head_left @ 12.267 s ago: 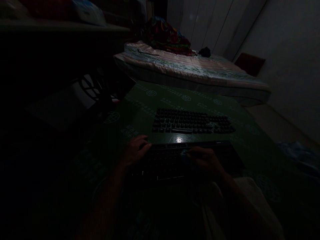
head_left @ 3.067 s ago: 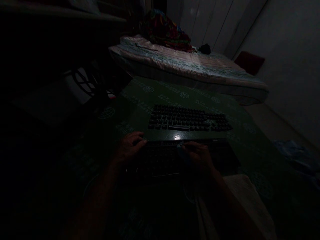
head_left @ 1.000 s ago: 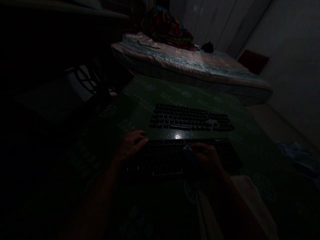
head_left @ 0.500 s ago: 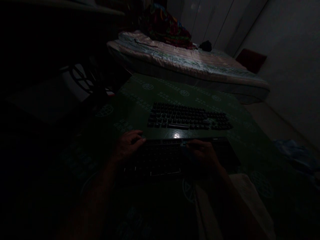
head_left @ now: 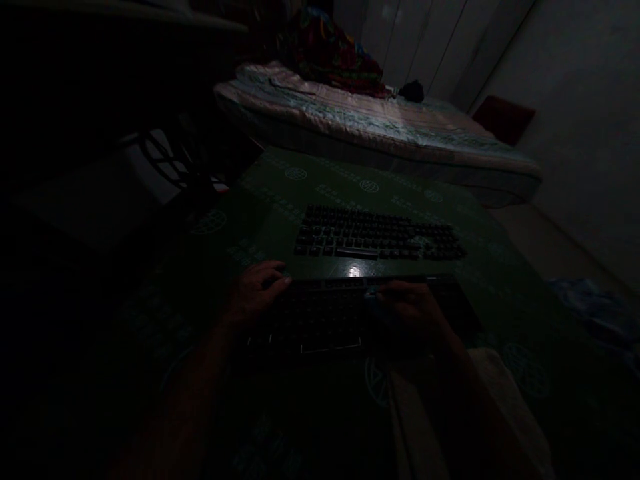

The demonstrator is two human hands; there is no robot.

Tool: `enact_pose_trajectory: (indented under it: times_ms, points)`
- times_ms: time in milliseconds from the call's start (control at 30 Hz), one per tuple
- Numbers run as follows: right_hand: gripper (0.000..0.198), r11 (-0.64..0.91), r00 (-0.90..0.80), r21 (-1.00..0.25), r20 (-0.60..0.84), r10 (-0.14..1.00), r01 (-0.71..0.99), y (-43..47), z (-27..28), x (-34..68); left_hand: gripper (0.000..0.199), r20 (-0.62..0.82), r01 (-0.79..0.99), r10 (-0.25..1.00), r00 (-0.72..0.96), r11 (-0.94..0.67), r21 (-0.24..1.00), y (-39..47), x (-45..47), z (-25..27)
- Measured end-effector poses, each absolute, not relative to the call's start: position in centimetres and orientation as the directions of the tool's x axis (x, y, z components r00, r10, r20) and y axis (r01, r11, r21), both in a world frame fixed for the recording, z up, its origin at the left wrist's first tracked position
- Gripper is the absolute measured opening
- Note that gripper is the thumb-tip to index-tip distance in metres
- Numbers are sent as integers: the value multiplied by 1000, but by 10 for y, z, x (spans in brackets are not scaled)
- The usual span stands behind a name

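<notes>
A black keyboard (head_left: 320,317) with its keycaps off lies before me, its bare switches faintly visible. My left hand (head_left: 255,290) grips its upper left corner, thumb and fingers at the edge. Over the right half, my right hand (head_left: 413,307) is closed in a pinch round a small thin tool with a pale blue end (head_left: 371,292). That end touches or hovers over the keyboard's upper rows; its exact kind is too dark to make out. Beyond the keyboard, loose black keycaps (head_left: 357,233) are set out in keyboard order, with a gap at right of centre.
The green printed tabletop (head_left: 270,200) carries everything. A light cloth (head_left: 505,393) lies near my right forearm. Behind the table stands a bed (head_left: 380,130) with a dark red patterned blanket (head_left: 335,60). Bluish fabric (head_left: 595,310) lies at the right.
My right hand has shifted slightly to the right, with the tool's pale blue end. My left hand and the laid-out keycaps have stayed put.
</notes>
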State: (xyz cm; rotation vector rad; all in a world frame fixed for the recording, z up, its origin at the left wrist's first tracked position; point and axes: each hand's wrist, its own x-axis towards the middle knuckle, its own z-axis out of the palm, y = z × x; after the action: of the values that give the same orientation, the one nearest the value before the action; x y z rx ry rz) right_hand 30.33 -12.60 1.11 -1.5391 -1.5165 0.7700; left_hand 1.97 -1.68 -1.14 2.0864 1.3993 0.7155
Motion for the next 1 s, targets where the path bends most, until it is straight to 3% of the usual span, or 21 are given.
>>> enact_pose_trajectory:
  times_ms: [467,1000]
  points:
    - [17,-8,208,-899,92,974,437,-130,7,316,51,151,663,935,321,-336,669,-16,18,-13]
    - [16,37,184,-907,125,975,419,-126,5,311,51,135,684,944,302,-313,659,-13,18,-12]
